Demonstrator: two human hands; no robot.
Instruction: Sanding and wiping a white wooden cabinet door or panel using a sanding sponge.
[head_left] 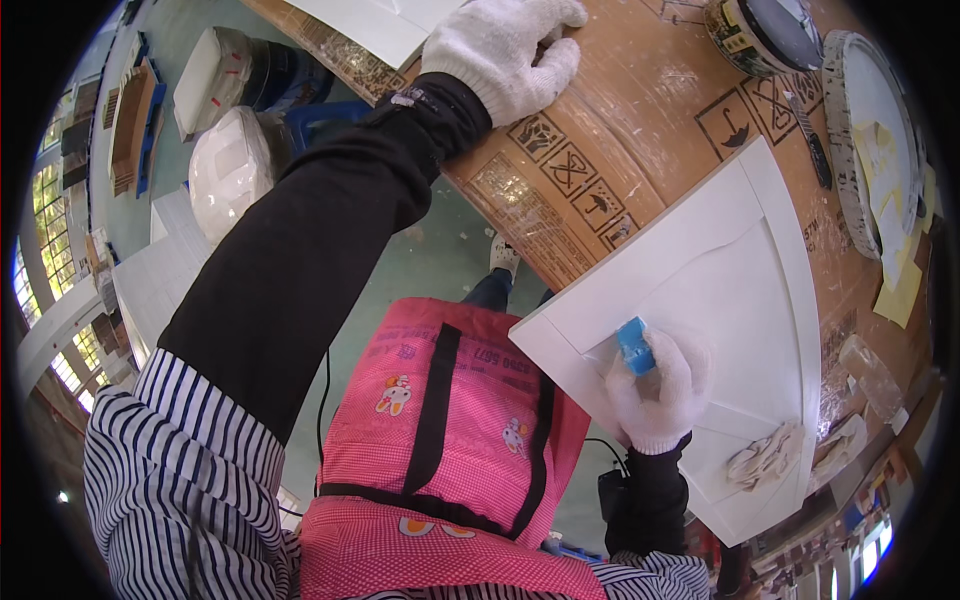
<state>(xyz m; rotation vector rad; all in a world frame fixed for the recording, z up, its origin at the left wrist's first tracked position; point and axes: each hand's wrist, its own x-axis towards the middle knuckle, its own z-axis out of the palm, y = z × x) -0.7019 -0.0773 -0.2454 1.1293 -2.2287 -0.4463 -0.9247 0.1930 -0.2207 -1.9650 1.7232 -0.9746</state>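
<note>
My right hand [655,395], in a white knit glove, grips a small blue block [634,346] between thumb and fingers. It is over a white fan-shaped panel [740,270] with a curved outer edge and a recessed face. Farther up, my left hand [505,60], also gloved, rests on the cardboard-covered table [620,120]. Its thumb and forefinger are apart with nothing visible between them, while the other fingers are partly hidden. Beside it lies another white panel [375,25], cut off by the top edge. A crumpled off-white cloth [765,455] lies on the fan-shaped panel.
At the far right stand an open can [760,40] and a round, pale-rimmed tray [837,150] with yellow sheets [900,285]. A dark-handled knife or scraper [812,145] lies between them. Wrapped white items [230,165] stand left of the table.
</note>
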